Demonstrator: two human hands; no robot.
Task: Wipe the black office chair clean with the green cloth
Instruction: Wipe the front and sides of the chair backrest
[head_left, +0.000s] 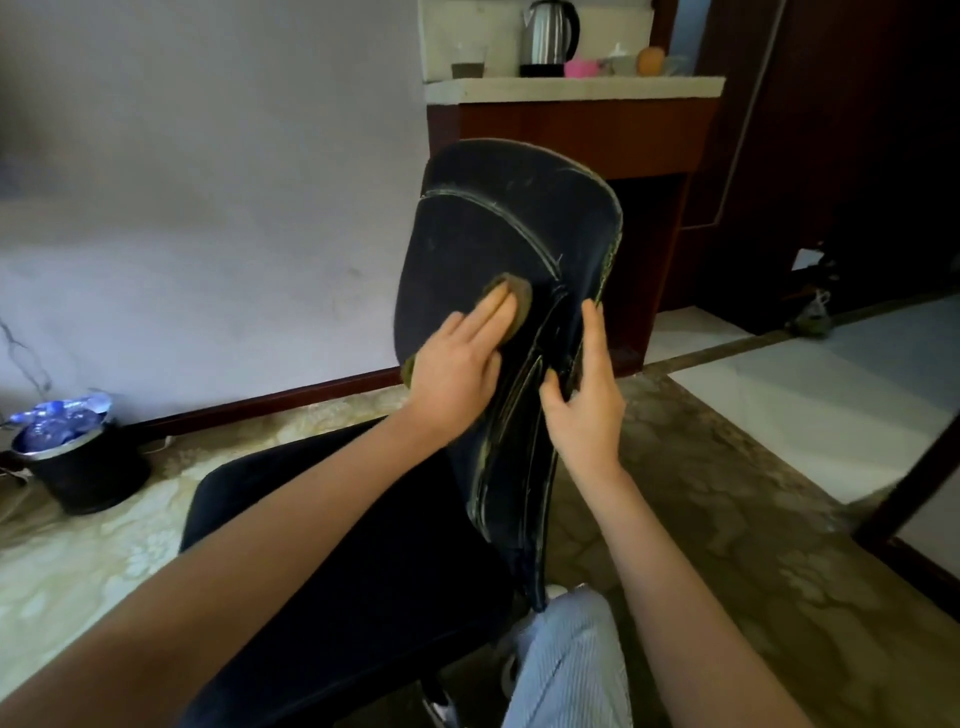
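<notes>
The black padded office chair (498, 223) stands on the pale patterned carpet (104, 545), its worn backrest turned toward the person. A small folded olive-green cloth (523, 306) lies against the middle of that backrest, under the left hand (457, 364). This hand's grip is spread, the fingers straight and pressing the cloth flat to the black surface. The right hand (584, 395) takes the backrest's right edge, its grip closed there with the thumb on the near face and the fingers wrapped behind. A leg in blue-striped trousers (571, 660) shows beside the chair's base. Behind, a steel electric kettle (550, 36) and a pink cup (582, 67) sit on the stone-topped counter (519, 89). A black bin (88, 478) stands by the wall at left.
</notes>
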